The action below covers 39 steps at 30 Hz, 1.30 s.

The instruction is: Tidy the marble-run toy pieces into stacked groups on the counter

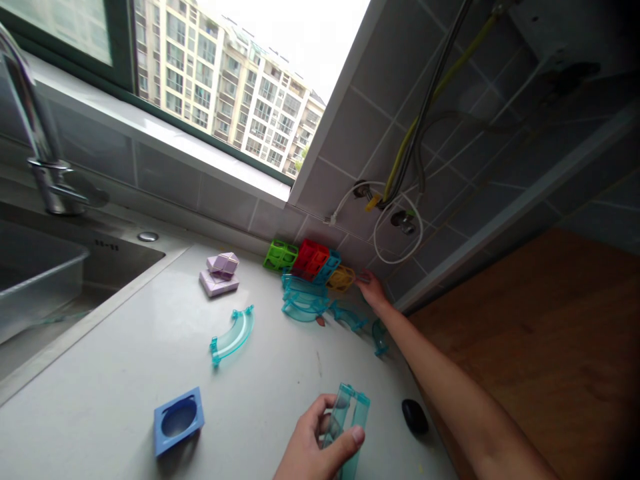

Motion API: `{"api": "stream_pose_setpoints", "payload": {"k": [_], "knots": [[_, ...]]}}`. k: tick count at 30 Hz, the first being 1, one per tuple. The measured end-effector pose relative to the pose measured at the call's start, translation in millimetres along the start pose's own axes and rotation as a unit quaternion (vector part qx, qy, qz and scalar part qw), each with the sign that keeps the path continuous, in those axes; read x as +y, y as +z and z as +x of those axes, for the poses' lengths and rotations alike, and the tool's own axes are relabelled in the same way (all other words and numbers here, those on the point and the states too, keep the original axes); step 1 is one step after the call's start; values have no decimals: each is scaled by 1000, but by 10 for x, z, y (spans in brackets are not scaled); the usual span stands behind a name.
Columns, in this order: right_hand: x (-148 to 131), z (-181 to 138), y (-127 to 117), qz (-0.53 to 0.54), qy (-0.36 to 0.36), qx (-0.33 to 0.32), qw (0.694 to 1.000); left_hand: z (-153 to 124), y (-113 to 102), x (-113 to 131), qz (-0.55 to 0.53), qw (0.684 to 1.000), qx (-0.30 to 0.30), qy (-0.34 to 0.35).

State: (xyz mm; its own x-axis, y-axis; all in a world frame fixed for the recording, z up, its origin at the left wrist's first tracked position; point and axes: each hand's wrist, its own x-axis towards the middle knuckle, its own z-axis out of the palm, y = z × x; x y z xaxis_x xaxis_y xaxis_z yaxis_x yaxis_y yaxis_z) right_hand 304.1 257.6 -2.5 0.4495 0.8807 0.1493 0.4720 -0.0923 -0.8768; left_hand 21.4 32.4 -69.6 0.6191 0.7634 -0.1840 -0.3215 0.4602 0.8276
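Observation:
My left hand (325, 440) is closed around a straight, see-through teal track piece (350, 427) at the bottom, thumb across its face. My right hand (371, 290) reaches to the far back corner beside a yellow frame block (341, 278). Its fingers look pinched together, but whatever is between them is too small to make out. Left of the yellow block stand blue (329, 267), red (311, 260) and green (281, 255) frame blocks against the wall. Several teal curved track pieces (305, 303) lie in front of them. Another curved piece (233, 337) lies apart on the left.
A blue square piece with a round hollow (179, 421) sits at the front left. Two small lilac boxes (219, 283) are stacked near the sink (125, 280). A black oval object (415, 417) lies by the right edge. Hoses (405, 160) hang down the tiled wall.

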Motion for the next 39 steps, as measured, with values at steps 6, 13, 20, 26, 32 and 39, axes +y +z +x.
{"api": "stream_pose_setpoints", "payload": {"k": [6, 13, 20, 26, 32, 39], "knots": [[-126, -1741, -310, 68, -44, 42, 996, 7, 44, 138, -33, 999, 31, -3], [-35, -3365, 33, 280, 176, -78, 941, -38, -18, 193, -34, 998, 59, -17], [119, -3345, 8, 412, 164, -119, 888, -117, 28, 186, 18, 1000, -2, -19], [184, -3373, 8, 450, 141, -93, 877, -155, 27, 179, 20, 1000, 16, 7], [215, -3339, 36, 459, 120, -76, 877, -134, -28, 153, 45, 998, 48, 18], [235, -3368, 44, 451, 93, -81, 884, -133, -13, 117, 59, 995, 66, 39]]}}
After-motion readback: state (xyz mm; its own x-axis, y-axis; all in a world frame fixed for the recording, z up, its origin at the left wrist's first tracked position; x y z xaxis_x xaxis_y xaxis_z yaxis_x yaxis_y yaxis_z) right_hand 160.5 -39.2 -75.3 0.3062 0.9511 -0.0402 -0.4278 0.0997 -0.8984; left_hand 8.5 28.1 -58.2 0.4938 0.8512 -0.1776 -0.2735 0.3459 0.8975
